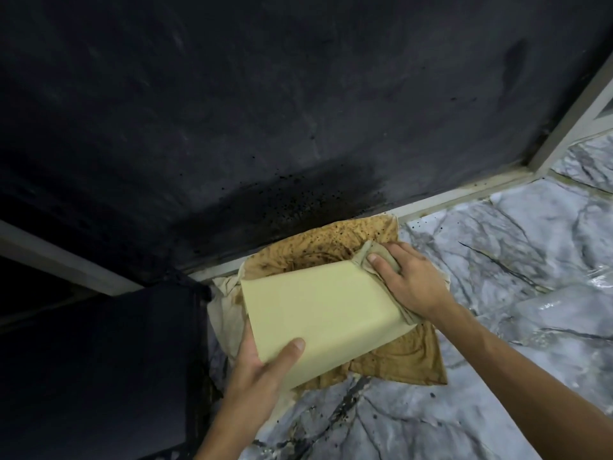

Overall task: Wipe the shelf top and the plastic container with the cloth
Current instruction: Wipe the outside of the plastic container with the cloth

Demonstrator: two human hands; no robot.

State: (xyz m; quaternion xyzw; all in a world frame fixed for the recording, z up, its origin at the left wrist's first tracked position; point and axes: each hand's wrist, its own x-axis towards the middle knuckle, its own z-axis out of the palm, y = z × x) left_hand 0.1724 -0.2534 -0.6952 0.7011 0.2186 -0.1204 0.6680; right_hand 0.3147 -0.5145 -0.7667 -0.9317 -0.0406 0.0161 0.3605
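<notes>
Matt plastic container (318, 313) (smooth, pale)

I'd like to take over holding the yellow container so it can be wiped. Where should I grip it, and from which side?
Grip the container at its near lower corner, from below on the left, where the left hand clamps it now. It is tilted with that flat edge bare; the right hand works the cloth at the far end.

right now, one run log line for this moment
left hand: grips tilted pale yellow plastic container | right hand: presses beige cloth on its side | beneath: stained brown paper
</notes>
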